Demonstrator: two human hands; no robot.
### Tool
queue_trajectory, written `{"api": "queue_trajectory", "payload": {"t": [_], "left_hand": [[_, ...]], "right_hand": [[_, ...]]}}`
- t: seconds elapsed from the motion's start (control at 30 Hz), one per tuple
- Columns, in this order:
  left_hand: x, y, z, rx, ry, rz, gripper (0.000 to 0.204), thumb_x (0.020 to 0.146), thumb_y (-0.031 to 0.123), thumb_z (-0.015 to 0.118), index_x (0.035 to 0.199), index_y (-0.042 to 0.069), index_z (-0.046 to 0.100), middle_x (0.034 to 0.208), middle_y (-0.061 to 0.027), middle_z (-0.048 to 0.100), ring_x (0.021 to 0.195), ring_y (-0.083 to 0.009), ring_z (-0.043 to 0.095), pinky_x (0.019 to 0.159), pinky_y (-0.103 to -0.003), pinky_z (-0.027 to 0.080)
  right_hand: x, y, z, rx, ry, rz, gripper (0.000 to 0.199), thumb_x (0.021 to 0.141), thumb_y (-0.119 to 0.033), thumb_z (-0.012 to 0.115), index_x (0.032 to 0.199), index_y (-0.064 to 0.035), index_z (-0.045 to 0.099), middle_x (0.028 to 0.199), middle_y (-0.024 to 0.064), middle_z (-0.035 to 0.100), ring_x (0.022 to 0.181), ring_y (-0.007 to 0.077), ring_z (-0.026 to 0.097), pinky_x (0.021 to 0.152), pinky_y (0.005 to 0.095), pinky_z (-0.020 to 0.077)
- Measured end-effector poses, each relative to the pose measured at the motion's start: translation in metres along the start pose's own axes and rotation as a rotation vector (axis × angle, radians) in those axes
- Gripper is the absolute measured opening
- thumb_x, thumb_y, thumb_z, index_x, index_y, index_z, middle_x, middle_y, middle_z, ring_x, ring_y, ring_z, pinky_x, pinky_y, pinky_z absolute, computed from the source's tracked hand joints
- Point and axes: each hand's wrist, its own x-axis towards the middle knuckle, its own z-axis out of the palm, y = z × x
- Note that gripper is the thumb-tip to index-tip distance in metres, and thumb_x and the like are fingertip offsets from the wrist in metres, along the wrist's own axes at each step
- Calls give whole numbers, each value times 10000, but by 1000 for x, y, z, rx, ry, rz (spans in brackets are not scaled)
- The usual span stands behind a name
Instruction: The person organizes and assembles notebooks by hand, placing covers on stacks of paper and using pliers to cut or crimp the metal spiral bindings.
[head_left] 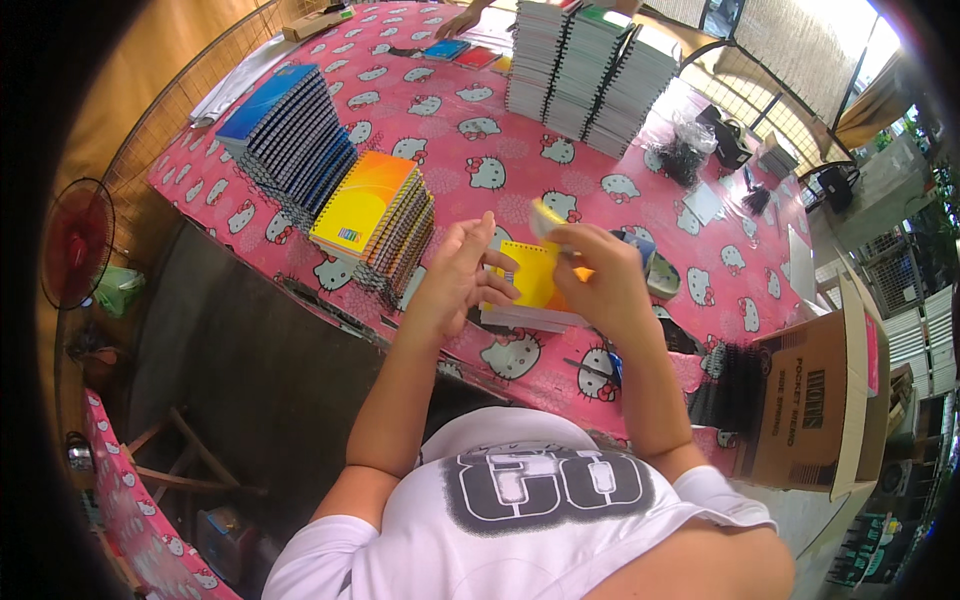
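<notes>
- the left hand [460, 278] was loosely spread, its fingers curved at the left side of the yellow-covered stack [528, 272].
- the right hand [608, 276] was narrowed at its fingertips on a small yellow piece [544, 214], too blurred to make out fully, above the back of that stack.
- the yellow-covered stack lay between the two hands, near the front edge of the pink patterned surface [640, 222].
- to its left stood a pile of spiral-bound yellow notebooks [372, 205], with a taller pile of blue notebooks [290, 135] just behind.
- tall stacks of bound white pages [588, 78] rose farther back.
- another person's hand [460, 22] was at the far edge, near a blue booklet [446, 50] and a red booklet [478, 57].
- an open cardboard box [805, 405] stood at the right, beside dark coils [735, 385].
</notes>
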Motion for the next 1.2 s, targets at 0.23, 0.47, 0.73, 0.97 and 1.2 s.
{"api": "queue_trajectory", "payload": {"t": [0.23,0.47,0.73,0.97,1.2], "left_hand": [[26,-20,21,301,-99,347,410,932,-10,492,1330,57,417,987,-76,641,833,-100,607,740,-234,484],[20,-27,13,711,-230,795,416,934,1,475,1341,62,412,1194,-95,511,1022,-146,526,891,-288,435],[8,-34,16,896,-72,810,400,896,59,540,1293,87,501,1363,-193,334,1276,-298,350,1054,-423,309],[1,-34,55,1288,87,1065,266,751,201,725,1014,164,714,1290,-125,516,1255,-322,401,1076,-562,166],[1,-30,51,1115,50,1122,99,744,156,728,842,148,721,880,11,678,856,-181,554,877,-428,294]], "right_hand": [[-39,15,-1,-180,56,-192,478,753,34,641,1204,-52,505,1147,146,572,1103,297,573,842,362,506],[-50,65,-27,698,147,282,393,808,70,632,1131,-39,435,1044,70,536,963,150,553,845,291,476],[-52,56,21,610,177,250,286,830,90,579,1033,-29,417,938,74,533,883,126,534,768,268,470],[-59,62,15,441,93,319,263,876,9,579,1091,-20,429,987,74,550,922,134,543,806,307,475],[-132,127,-128,-576,539,437,202,788,-173,675,854,5,608,855,170,613,796,320,597,708,412,466]]}}
